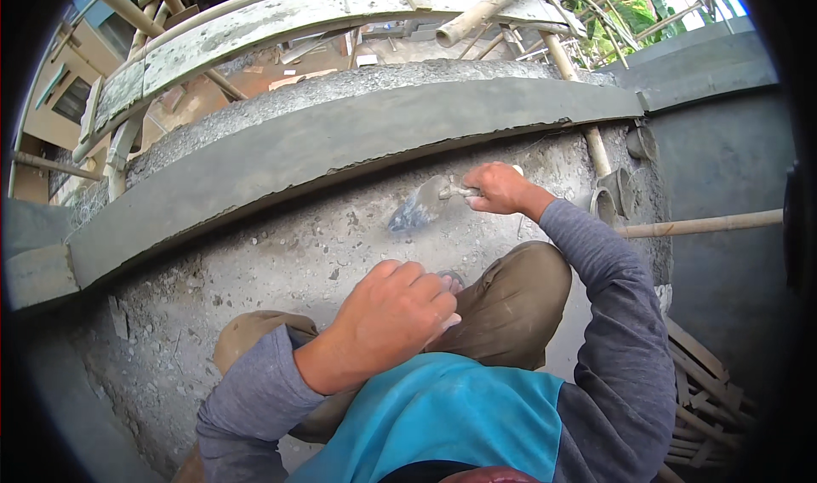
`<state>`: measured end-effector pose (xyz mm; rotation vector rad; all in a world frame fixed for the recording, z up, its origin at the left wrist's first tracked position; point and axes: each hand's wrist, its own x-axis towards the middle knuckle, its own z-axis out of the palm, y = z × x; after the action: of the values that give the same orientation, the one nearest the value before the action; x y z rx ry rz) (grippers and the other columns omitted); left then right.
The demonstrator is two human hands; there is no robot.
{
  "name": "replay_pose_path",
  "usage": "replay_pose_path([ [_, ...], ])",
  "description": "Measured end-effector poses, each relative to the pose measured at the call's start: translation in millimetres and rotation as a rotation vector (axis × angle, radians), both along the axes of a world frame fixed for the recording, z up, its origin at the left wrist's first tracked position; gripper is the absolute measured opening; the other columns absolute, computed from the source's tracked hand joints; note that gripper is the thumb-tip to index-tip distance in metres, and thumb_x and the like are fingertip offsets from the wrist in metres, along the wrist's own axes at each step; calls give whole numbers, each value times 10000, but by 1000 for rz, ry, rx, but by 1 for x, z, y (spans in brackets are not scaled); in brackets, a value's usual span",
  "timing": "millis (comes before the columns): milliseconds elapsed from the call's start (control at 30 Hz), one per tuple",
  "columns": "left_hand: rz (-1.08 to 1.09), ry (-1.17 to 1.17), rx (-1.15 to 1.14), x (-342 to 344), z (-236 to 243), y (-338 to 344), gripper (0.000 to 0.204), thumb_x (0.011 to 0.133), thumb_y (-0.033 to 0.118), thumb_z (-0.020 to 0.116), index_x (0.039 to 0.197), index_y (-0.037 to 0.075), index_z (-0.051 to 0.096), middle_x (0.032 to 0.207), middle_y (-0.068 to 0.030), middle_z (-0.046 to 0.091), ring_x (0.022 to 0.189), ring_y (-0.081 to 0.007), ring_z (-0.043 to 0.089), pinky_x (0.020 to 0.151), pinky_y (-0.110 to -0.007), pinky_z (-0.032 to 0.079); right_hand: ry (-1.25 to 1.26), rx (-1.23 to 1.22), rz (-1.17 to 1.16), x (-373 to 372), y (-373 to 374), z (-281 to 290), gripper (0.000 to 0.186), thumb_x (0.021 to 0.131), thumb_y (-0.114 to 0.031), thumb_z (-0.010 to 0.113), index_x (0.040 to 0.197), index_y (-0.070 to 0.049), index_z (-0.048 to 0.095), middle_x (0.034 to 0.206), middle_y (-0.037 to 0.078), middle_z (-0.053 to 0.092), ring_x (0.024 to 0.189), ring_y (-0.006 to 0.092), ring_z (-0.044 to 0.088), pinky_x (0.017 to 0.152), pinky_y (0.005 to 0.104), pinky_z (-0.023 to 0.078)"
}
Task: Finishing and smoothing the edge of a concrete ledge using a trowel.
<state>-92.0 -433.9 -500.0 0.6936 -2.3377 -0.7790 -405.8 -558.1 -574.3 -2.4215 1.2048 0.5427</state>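
My right hand (498,185) grips the handle of a trowel (419,206), whose dusty metal blade points left, low over the rubble-strewn concrete floor (281,262) beside a grey plastered ledge (340,127). My left hand (391,313) is curled in front of my body, above my bent legs in olive trousers (519,313); whatever it holds is largely hidden by the fingers, with only a pale bit showing.
Bamboo poles and white-stained planks (238,28) form scaffolding beyond the ledge, over a lower yard. A pole (698,226) juts out at the right near cut pipe ends (608,202). Loose wooden slats (706,389) lie at the lower right beside a grey plastered wall (723,160).
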Motion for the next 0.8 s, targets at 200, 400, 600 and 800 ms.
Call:
replay_pose_path([
  [200,180,-324,77,11,-20,-18,478,776,284,764,1181,72,623,1193,-148,602,1191,-349,532,990,-466,411,-259,-168,-506,-83,64,-62,335,801,-338,663,925,-30,619,818,195,638,812,379,628,716,461,488],
  [400,670,-516,183,58,-60,-49,855,801,409,742,1455,20,352,1466,-265,370,1384,-429,320,1122,-528,254,-742,8,-1373,-14,140,-153,322,866,-299,663,1018,-17,634,773,101,644,743,159,599,689,340,481],
  [600,753,-906,-19,71,-103,-86,1109,713,656,704,1475,-19,265,1512,-284,263,1428,-427,212,1105,-619,203,-1016,54,-1529,-15,153,-167,324,868,-299,661,1028,-19,632,775,97,644,744,158,599,690,338,482],
  [800,811,-1055,-69,66,-117,-82,1177,697,804,577,1463,-38,278,1491,-293,288,1412,-429,235,1094,-638,197,-1077,122,-1516,-2,153,-173,326,871,-299,660,1038,-20,630,778,94,645,745,156,599,690,336,482],
])
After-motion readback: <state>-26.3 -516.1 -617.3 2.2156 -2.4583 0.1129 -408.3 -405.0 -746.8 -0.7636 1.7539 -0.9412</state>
